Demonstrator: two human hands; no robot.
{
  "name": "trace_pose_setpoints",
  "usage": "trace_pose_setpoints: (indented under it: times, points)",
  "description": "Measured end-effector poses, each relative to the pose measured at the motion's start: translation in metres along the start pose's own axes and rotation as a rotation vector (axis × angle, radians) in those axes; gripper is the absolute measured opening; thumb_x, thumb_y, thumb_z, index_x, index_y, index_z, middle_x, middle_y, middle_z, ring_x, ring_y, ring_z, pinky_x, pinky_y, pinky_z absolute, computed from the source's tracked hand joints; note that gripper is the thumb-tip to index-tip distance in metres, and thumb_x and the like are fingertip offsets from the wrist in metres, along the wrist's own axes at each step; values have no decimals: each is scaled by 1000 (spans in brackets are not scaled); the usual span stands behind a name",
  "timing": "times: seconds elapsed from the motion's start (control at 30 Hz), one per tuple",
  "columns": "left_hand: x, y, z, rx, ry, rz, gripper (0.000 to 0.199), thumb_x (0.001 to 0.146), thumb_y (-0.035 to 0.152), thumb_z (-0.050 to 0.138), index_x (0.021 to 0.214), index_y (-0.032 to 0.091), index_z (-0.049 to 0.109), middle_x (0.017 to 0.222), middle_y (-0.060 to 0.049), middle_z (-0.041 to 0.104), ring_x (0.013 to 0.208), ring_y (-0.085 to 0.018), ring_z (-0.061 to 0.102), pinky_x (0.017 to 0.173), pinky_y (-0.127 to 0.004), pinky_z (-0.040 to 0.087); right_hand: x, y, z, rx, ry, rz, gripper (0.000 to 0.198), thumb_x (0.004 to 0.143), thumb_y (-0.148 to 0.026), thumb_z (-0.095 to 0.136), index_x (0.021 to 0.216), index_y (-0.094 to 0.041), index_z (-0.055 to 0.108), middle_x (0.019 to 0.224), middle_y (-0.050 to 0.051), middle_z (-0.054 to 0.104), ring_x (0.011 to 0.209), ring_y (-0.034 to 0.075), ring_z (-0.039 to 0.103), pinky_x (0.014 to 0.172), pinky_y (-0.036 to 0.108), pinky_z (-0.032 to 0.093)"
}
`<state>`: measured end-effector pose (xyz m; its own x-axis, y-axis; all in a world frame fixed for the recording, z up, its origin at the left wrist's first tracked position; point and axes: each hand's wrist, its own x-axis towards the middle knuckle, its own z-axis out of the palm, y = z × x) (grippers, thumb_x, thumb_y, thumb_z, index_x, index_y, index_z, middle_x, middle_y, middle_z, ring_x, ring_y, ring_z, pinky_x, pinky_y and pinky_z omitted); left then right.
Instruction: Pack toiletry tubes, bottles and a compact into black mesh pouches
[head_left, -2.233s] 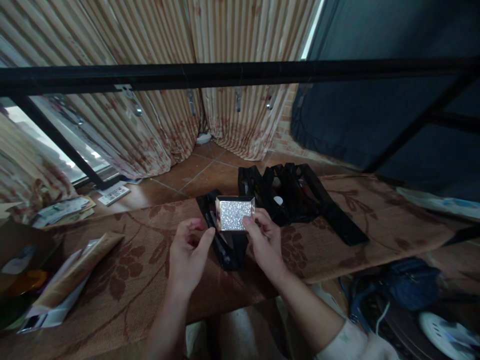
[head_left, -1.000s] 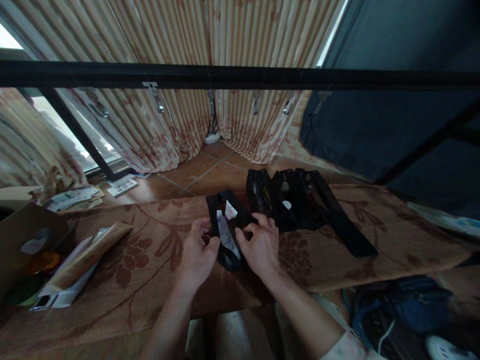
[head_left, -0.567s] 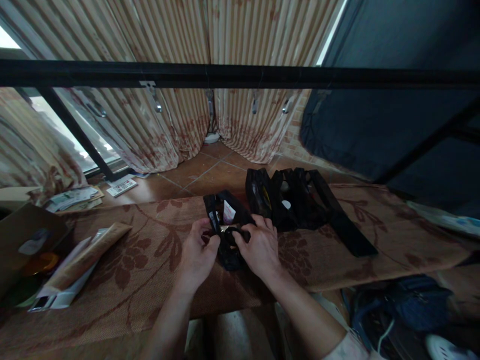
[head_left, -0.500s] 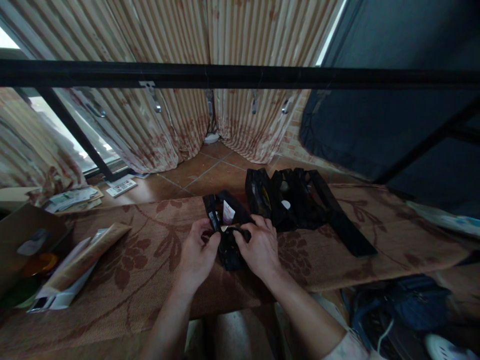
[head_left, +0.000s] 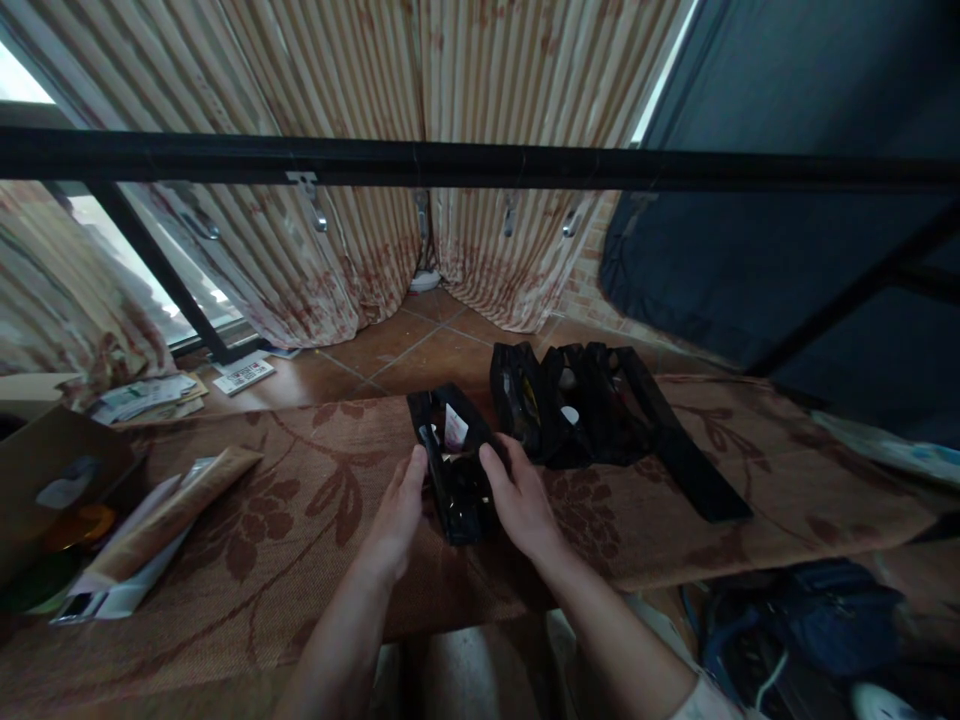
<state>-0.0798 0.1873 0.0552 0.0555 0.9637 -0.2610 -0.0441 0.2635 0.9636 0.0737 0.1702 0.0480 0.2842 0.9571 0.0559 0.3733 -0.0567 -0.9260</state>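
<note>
I have both hands flanking the black pouch point(head_left: 455, 478) at frame centre, left hand point(head_left: 400, 512) and right hand point(head_left: 517, 500) pressed against its sides. Fingers point(head_left: 415, 470) lie nearly straight, cradling rather than gripping

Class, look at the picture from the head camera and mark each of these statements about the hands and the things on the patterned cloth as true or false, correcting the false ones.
1. Both hands flank a small black pouch. True.
2. The left hand holds a glittery silver box. False: no such box is in view.
3. A larger black organiser lies right of the pouch. True.
4. A brown tube lies between the hands. False: it lies far left on the cloth.
5. The right hand rests on the floor. False: it is at the pouch.
</note>
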Motion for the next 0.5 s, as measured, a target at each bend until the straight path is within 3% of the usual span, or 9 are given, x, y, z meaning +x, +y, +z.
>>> trace_pose_setpoints:
  times: [0.1, 0.23, 0.37, 0.5]
  points:
    - [-3, 7, 2, -115, -50, -176, 67, 82, 72, 44, 118, 19, 62, 110, -11, 71, 96, -26, 66, 77, -36, 49, 3, 4, -1, 104, -49, 5, 48, 93, -58, 41, 114, -21, 65, 104, 7, 72, 101, 25, 66, 87, 37, 49]
    - [-3, 10, 1, -193, -90, -148, 61, 81, 68, 51, 117, 21, 65, 121, -9, 68, 106, -24, 63, 84, -35, 46, 3, 5, 1, 179, -125, -24, 46, 93, -57, 42, 111, -22, 66, 103, 4, 72, 100, 22, 65, 88, 35, 48]
    - [0, 9, -1, -212, -11, -80, 59, 75, 62, 64, 112, 17, 67, 115, -10, 70, 104, -25, 63, 88, -34, 46, 1, 3, -1, 194, -127, -8, 44, 92, -56, 46, 115, -22, 63, 105, 4, 72, 101, 20, 64, 89, 33, 47]
    - [0, 11, -9, -172, -23, -98, 59, 77, 61, 60, 116, 17, 66, 118, -11, 69, 107, -27, 63, 89, -37, 46, 0, 3, -7, 167, -111, -32, 44, 94, -55, 43, 113, -21, 64, 102, 4, 71, 98, 20, 64, 88, 31, 47]
